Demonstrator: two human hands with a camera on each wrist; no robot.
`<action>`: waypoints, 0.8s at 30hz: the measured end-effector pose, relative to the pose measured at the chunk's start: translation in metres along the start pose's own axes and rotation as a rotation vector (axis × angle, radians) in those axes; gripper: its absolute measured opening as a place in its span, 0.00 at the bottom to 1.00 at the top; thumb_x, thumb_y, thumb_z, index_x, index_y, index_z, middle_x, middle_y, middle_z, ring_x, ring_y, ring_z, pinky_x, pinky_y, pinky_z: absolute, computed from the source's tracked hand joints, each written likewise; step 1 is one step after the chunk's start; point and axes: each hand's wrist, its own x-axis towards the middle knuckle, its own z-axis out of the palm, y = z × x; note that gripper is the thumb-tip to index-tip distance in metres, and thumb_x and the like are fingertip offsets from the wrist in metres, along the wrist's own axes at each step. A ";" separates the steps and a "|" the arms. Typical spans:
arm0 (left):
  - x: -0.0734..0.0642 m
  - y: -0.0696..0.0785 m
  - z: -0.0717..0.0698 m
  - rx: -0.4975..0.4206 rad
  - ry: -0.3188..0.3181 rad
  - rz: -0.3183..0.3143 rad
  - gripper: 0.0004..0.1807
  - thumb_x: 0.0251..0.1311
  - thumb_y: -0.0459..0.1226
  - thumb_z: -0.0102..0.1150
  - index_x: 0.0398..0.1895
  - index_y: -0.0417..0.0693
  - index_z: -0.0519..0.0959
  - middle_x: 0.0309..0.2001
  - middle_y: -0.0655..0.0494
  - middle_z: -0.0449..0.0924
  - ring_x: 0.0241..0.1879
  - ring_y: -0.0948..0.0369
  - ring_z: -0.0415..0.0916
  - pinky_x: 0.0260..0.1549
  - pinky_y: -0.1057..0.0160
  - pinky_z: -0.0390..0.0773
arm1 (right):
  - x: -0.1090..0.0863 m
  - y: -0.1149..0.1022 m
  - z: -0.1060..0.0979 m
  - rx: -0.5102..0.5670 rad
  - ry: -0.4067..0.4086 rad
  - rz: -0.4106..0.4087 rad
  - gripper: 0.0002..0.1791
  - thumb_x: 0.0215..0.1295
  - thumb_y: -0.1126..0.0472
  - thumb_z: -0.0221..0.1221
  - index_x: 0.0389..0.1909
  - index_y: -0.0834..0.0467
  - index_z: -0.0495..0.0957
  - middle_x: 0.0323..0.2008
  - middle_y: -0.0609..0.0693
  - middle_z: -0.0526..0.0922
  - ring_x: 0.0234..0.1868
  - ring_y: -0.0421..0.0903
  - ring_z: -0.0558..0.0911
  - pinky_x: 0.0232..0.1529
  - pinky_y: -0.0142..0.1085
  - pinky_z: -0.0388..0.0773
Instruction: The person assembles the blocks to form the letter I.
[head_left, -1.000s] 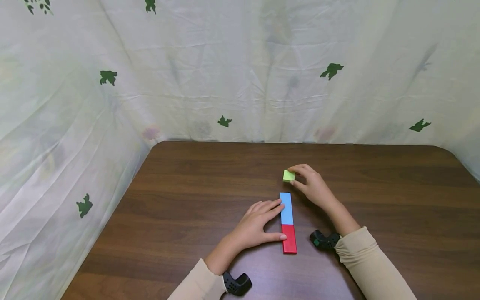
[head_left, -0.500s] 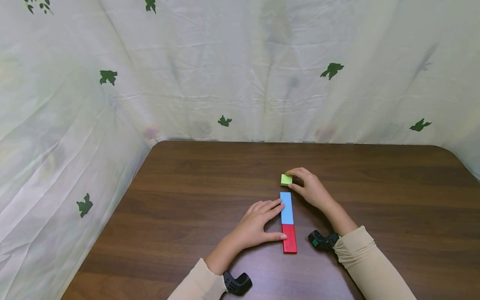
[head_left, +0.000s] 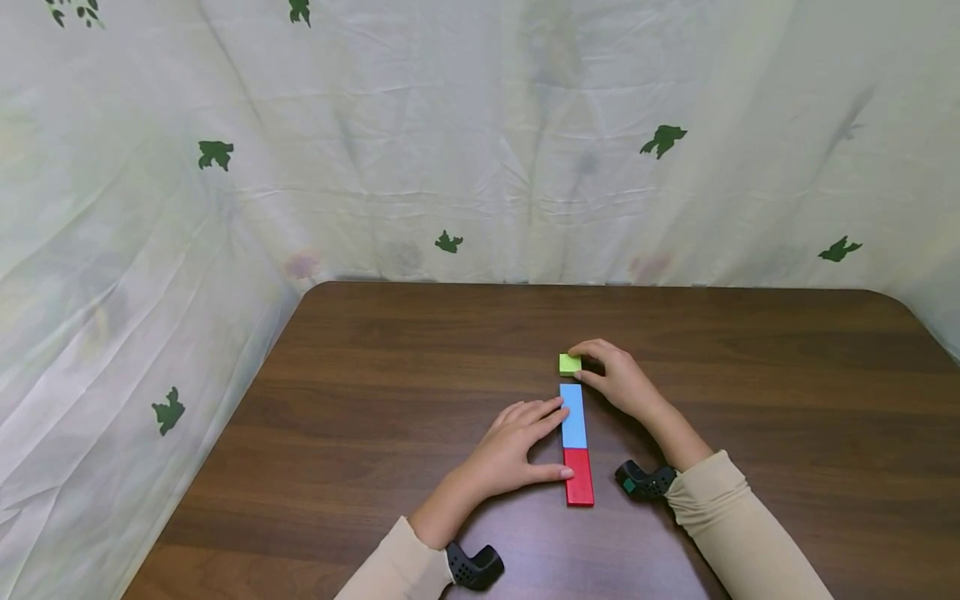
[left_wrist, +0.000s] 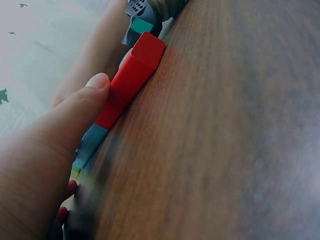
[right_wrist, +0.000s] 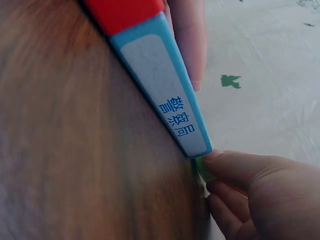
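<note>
A red block and a blue block lie end to end in a line on the wooden table. My left hand rests from the left on both, thumb on the red one, outstretched fingertips on the blue one. Beyond the blue block's far end, my right hand pinches a small light-green block between thumb and fingers. A narrow strip of table shows between green and blue in the head view. The right wrist view shows a white label with printed characters along the blue block's side.
The brown table stretches out on both sides of the blocks. Behind it hangs a pale curtain with green leaf-like shapes. Each wrist wears a black camera, the left one close to the table.
My right hand has brought the green block nearer to the blue block's far end, moving toward me and slightly left. The left hand and the two lined-up blocks have stayed put.
</note>
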 end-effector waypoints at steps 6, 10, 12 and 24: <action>0.000 0.001 -0.001 0.000 0.001 -0.001 0.41 0.51 0.62 0.52 0.66 0.54 0.60 0.66 0.61 0.54 0.63 0.57 0.53 0.61 0.55 0.49 | 0.000 0.000 0.000 -0.004 -0.009 -0.005 0.16 0.57 0.66 0.60 0.47 0.62 0.76 0.47 0.55 0.75 0.51 0.52 0.72 0.51 0.47 0.68; 0.000 0.001 -0.001 -0.001 -0.001 -0.001 0.41 0.51 0.61 0.53 0.66 0.54 0.60 0.66 0.60 0.54 0.63 0.57 0.53 0.61 0.55 0.49 | 0.000 0.000 0.000 -0.007 -0.019 0.002 0.16 0.58 0.65 0.59 0.48 0.62 0.76 0.48 0.55 0.75 0.52 0.52 0.72 0.52 0.47 0.67; 0.000 0.001 -0.001 -0.004 0.000 -0.001 0.41 0.51 0.61 0.53 0.66 0.54 0.60 0.66 0.60 0.54 0.63 0.57 0.53 0.61 0.55 0.49 | 0.000 0.000 0.000 -0.009 -0.022 0.003 0.16 0.58 0.65 0.59 0.48 0.61 0.76 0.48 0.55 0.75 0.52 0.52 0.71 0.52 0.47 0.66; 0.000 -0.001 0.000 0.003 0.006 0.010 0.41 0.51 0.62 0.52 0.66 0.54 0.60 0.66 0.59 0.55 0.63 0.58 0.53 0.61 0.55 0.50 | 0.000 0.000 0.000 0.031 -0.009 0.013 0.18 0.58 0.63 0.59 0.50 0.63 0.74 0.49 0.56 0.74 0.52 0.52 0.72 0.51 0.47 0.67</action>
